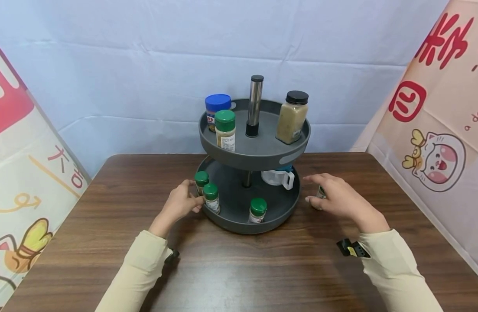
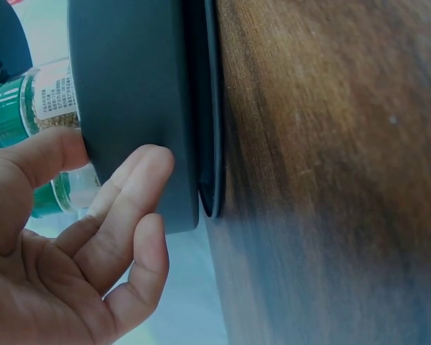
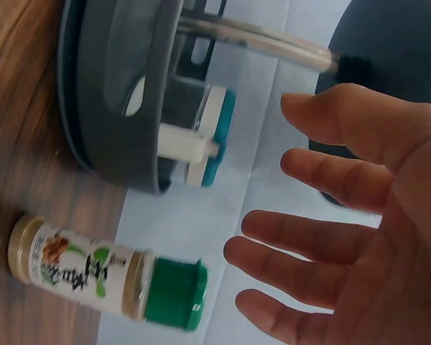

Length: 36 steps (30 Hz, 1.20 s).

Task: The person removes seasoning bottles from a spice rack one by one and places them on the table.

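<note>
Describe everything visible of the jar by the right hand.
The jar is a clear cylinder, glass or plastic, with a green cap that looks closed. Tan contents show around a white label with dark characters and green leaf shapes. It stands upright on the wooden table, right of the lower tray and apart from it. The right wrist view shows the right hand not touching it.

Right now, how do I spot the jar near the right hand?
Find the tiered gray rack. To its right, on the table, stands a green-lidded jar, partly hidden by the right hand. Other green-lidded jars sit inside the rack.
</note>
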Each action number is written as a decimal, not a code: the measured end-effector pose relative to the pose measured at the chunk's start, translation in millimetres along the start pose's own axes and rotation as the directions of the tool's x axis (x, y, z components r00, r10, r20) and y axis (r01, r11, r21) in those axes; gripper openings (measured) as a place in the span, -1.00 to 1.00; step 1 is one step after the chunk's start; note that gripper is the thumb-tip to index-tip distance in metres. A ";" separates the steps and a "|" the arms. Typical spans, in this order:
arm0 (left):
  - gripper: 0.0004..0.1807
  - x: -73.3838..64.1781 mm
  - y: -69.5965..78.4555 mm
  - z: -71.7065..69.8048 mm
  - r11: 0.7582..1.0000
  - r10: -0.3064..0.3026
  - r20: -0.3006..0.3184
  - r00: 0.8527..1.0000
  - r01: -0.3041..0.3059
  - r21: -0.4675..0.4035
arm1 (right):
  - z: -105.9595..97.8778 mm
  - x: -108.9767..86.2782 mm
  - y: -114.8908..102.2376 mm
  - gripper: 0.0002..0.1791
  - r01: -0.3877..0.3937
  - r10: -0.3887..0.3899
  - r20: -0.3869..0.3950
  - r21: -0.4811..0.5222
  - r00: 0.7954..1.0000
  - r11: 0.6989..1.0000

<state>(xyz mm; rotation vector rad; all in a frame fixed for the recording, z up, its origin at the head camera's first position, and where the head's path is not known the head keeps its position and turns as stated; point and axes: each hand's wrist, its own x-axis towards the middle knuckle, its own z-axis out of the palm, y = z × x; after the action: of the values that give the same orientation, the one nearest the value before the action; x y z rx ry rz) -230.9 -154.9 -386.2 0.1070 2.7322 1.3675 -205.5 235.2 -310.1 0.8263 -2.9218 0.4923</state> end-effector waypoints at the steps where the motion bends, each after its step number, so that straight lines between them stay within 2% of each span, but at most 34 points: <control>1: -0.31 0.0 -0.1 0.2 1.000 0.001 -0.001 1.000 -0.001 0.001 | 1.0 0.6 -2.1 -0.49 0.006 -0.006 0.003 -0.006 1.000 1.000; 17: -0.32 -1.2 0.8 -0.4 1.000 0.007 0.003 1.000 -0.007 -0.005 | 21.2 13.4 -35.1 -0.47 0.061 -0.060 0.125 -0.002 0.990 0.998; 28: -0.32 -1.1 1.2 -0.3 1.000 0.005 0.004 1.000 -0.005 -0.002 | 32.3 19.5 -56.2 -0.42 0.133 -0.136 0.142 0.029 0.980 0.991; 36: -0.32 -1.3 0.2 -1.4 1.000 0.005 0.010 1.000 -0.005 0.002 | 34.7 26.8 -70.1 -0.39 0.176 -0.181 0.124 0.050 0.976 0.983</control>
<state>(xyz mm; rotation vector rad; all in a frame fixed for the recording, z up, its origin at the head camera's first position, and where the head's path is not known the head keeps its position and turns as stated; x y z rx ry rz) -229.8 -156.0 -385.1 0.1203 2.7273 1.3610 -191.1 154.2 -318.9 1.1543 -2.9200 0.5006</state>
